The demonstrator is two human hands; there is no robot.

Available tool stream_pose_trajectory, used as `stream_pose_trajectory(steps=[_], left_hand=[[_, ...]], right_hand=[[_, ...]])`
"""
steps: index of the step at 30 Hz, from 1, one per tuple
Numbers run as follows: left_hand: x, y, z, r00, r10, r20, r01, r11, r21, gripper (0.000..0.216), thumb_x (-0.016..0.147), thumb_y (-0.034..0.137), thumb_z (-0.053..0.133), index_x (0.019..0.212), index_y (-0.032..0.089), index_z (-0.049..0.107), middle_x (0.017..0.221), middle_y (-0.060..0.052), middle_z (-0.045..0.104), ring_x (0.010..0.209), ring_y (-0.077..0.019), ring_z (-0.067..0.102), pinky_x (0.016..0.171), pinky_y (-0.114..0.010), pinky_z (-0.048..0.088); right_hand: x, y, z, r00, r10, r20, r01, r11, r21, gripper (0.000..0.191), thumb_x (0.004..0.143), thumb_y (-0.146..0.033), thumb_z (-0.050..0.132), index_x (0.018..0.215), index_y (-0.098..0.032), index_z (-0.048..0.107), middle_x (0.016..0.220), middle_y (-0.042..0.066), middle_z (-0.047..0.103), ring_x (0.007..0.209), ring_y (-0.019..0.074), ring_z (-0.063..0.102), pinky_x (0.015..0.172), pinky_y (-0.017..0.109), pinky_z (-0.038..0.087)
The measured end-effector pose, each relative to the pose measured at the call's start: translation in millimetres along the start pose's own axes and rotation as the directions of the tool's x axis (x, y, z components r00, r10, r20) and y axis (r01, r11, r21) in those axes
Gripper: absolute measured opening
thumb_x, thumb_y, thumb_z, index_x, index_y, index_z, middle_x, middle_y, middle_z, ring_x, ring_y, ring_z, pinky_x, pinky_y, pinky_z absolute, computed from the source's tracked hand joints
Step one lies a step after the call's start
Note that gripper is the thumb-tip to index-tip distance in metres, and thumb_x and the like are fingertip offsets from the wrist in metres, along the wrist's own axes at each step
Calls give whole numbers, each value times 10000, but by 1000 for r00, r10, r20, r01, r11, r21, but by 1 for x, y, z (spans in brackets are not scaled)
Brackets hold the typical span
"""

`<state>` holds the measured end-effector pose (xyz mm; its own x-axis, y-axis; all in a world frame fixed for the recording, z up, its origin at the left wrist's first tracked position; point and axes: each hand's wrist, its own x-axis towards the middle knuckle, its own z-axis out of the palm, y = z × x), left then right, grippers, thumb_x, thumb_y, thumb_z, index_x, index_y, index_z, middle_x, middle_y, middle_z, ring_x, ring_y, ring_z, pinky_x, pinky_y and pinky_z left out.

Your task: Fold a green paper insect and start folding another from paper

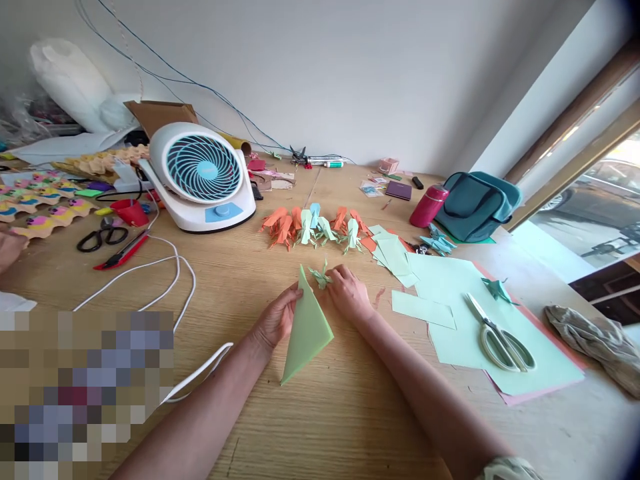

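Note:
My left hand (274,321) pinches the left edge of a light green paper (306,328) folded into a triangle, which stands tilted on the wooden table (320,413). My right hand (349,293) lies just right of the triangle's top, fingers curled at a small folded green paper figure (320,275). Whether the fingers grip that figure I cannot tell. A row of orange, green and blue folded paper figures (315,227) lies a little farther back.
Green sheets (450,293) with white-handled scissors (500,337) lie to the right, over pink paper. A white fan (203,177) stands at back left, its white cable (170,280) looping forward. Black scissors (103,235), a red cup (129,212), a red bottle (428,205), a teal bag (475,203) and a cloth (595,340) surround.

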<state>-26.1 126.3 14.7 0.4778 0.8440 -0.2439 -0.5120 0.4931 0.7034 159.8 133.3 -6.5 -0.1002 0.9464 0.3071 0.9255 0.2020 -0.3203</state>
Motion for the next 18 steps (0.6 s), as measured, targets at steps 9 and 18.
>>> stream_pose_trajectory(steps=[9, 18], left_hand=[[7, -4, -9, 992, -6, -123, 4, 1000, -13, 192, 662, 241, 783, 823, 161, 718, 714, -18, 732, 708, -191, 680, 688, -277, 505], [11, -8, -9, 1000, -9, -24, 8, 999, -36, 251, 618, 223, 809, 841, 149, 724, 720, -12, 741, 635, -160, 662, 657, -261, 516]], right_hand=[[-39, 30, -37, 994, 106, 15, -103, 989, -105, 314, 949, -240, 534, 1256, -221, 600, 1261, 126, 603, 1125, 271, 570, 956, 390, 459], [-109, 161, -129, 912, 380, 156, -352, 918, -181, 292, 713, -332, 775, 966, -203, 709, 918, 73, 686, 886, 263, 644, 826, 376, 470]])
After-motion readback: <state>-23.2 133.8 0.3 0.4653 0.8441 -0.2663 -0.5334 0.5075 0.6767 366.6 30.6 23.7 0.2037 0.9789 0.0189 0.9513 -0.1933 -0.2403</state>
